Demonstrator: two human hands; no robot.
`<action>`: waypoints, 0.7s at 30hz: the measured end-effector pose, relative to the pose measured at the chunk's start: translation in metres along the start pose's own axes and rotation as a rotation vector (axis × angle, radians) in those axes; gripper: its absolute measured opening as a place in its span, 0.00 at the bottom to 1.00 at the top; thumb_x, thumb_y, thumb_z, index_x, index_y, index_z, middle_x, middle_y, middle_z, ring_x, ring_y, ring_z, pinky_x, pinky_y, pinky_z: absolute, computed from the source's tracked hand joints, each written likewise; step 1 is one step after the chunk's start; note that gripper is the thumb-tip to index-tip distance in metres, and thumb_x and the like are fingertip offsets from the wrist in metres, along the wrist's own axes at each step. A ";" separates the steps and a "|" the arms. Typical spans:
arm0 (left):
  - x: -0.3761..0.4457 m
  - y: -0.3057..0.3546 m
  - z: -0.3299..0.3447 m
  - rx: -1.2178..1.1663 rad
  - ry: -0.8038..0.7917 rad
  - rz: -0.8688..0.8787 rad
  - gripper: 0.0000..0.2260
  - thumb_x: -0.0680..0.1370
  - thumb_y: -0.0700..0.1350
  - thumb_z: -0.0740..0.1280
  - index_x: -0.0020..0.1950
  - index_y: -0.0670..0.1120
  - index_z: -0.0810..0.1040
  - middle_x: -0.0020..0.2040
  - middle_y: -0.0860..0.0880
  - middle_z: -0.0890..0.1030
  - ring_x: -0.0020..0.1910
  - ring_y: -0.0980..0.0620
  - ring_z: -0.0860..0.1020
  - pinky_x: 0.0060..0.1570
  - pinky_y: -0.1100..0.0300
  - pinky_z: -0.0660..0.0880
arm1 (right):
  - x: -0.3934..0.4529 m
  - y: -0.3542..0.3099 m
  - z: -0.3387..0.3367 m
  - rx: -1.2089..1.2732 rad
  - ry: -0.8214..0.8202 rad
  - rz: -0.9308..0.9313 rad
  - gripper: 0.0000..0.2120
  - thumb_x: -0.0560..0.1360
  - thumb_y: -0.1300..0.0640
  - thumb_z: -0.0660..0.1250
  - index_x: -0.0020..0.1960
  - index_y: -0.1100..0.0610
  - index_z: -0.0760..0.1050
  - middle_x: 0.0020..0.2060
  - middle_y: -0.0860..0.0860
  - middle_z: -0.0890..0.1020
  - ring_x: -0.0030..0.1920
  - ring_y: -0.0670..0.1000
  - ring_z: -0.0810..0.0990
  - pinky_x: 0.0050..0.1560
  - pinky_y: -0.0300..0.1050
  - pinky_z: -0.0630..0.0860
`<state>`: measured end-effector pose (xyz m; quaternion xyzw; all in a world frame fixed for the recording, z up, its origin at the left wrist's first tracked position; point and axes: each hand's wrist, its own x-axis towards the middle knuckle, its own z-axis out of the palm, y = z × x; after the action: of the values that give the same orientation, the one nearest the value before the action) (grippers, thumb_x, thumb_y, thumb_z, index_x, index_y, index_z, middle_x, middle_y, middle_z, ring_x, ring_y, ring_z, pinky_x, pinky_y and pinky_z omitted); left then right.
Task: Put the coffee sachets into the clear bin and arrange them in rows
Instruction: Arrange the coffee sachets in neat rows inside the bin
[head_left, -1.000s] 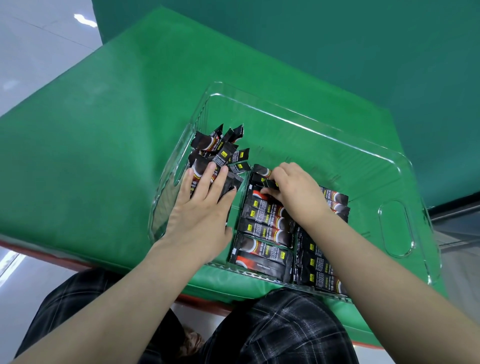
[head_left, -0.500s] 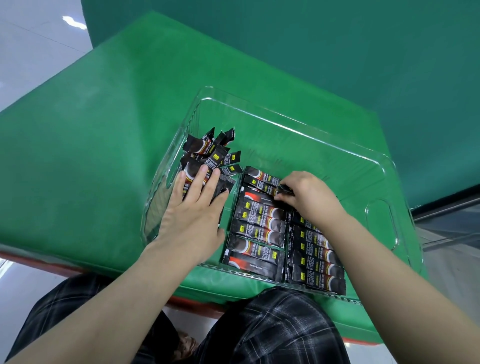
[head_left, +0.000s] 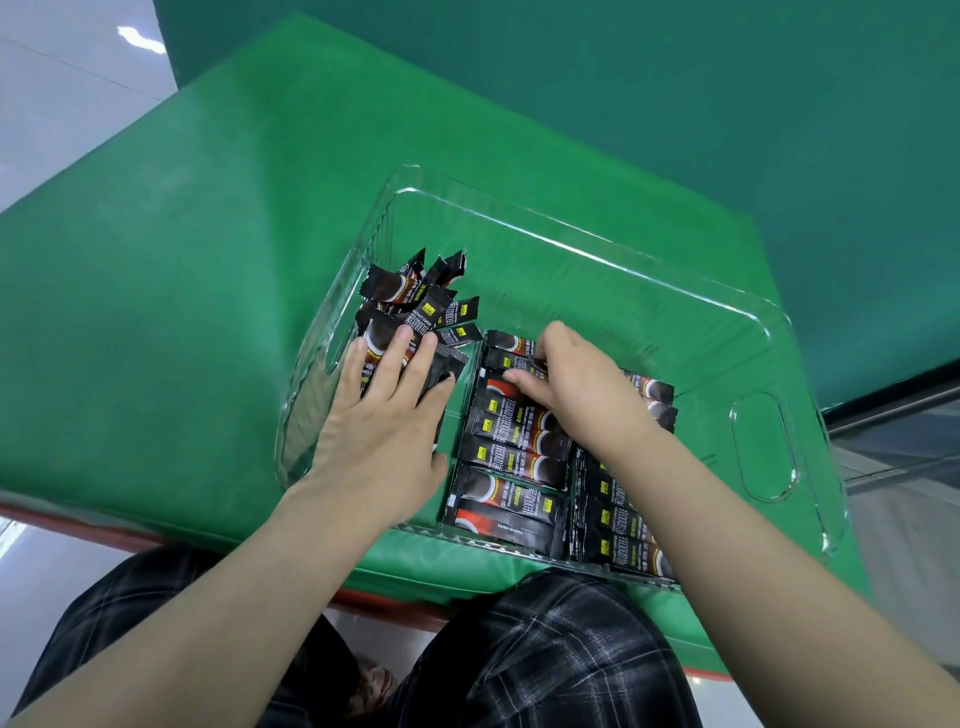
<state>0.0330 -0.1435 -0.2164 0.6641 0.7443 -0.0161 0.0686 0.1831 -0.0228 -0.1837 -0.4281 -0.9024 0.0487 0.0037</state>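
A clear plastic bin (head_left: 582, 254) stands on the green table. Black coffee sachets lie inside it. A loose pile of sachets (head_left: 415, 306) fills the bin's left end, and my left hand (head_left: 384, 415) rests flat on that pile with straight fingers. A middle row of sachets (head_left: 511, 457) lies side by side. A right row of sachets (head_left: 618, 525) lies beside it, partly hidden by my forearm. My right hand (head_left: 576, 384) sits over the far end of the middle row, its curled fingers pinching the top sachet (head_left: 506, 345).
The green padded table (head_left: 182, 312) ends just below the bin, with my plaid-clad legs (head_left: 519, 654) under its near edge. A dark green wall (head_left: 675, 78) rises behind. The bin's far and right parts show bare floor and a handle cut-out (head_left: 763, 447).
My right hand shifted left along the far end of the middle row and now covers its top sachets. My left hand stayed flat on the pile.
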 end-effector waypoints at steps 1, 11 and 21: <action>0.000 0.000 0.000 -0.003 -0.001 0.000 0.33 0.79 0.59 0.57 0.79 0.52 0.46 0.71 0.49 0.26 0.73 0.46 0.27 0.59 0.44 0.19 | 0.003 -0.004 0.001 -0.037 -0.005 -0.010 0.16 0.78 0.44 0.59 0.47 0.57 0.61 0.41 0.51 0.68 0.41 0.53 0.69 0.39 0.44 0.62; -0.001 0.000 0.000 0.008 0.001 -0.001 0.33 0.79 0.58 0.57 0.79 0.52 0.46 0.75 0.47 0.29 0.73 0.46 0.27 0.59 0.45 0.19 | 0.014 -0.012 0.017 -0.191 -0.019 -0.031 0.27 0.73 0.36 0.60 0.53 0.60 0.66 0.50 0.55 0.73 0.51 0.55 0.72 0.49 0.46 0.69; -0.001 0.000 -0.001 0.026 -0.009 0.001 0.32 0.80 0.59 0.56 0.79 0.52 0.45 0.76 0.47 0.30 0.73 0.46 0.27 0.61 0.43 0.22 | -0.018 0.023 0.000 -0.023 -0.080 0.046 0.13 0.75 0.51 0.67 0.49 0.61 0.74 0.45 0.55 0.75 0.49 0.57 0.74 0.46 0.47 0.66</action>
<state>0.0327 -0.1440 -0.2158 0.6652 0.7434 -0.0288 0.0636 0.2121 -0.0224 -0.1847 -0.4463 -0.8923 0.0554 -0.0384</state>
